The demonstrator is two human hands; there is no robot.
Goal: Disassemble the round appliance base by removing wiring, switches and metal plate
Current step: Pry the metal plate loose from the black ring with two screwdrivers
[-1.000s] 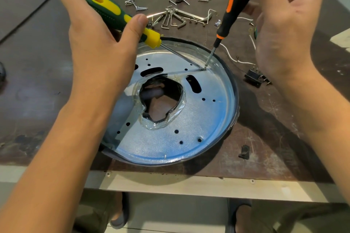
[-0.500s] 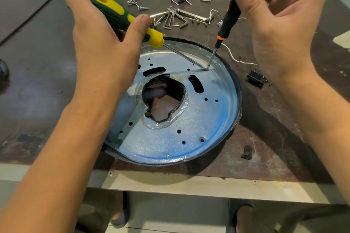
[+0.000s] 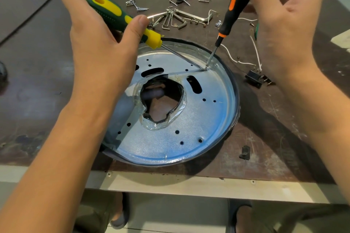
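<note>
The round appliance base (image 3: 235,89) lies on the table with a shiny metal plate (image 3: 189,134) inside it; the plate has a ragged hole in the middle and several small holes. My left hand (image 3: 98,43) grips a green and yellow screwdriver (image 3: 113,13). My right hand (image 3: 284,24) grips a black and orange screwdriver (image 3: 234,4). Both tips meet at one spot at the plate's far right edge, beside the rim. A black switch (image 3: 254,78) with white wires (image 3: 230,56) lies on the table right of the base.
Loose screws (image 3: 135,4), hex keys (image 3: 174,18) and small metal parts lie behind the base. A small black piece (image 3: 245,152) sits near the table's front edge (image 3: 189,185). My feet in sandals show below the table.
The view has shifted slightly. Both hands keep their screwdrivers at the same spot on the plate's edge; the right hand's grip has moved a little on the handle.
</note>
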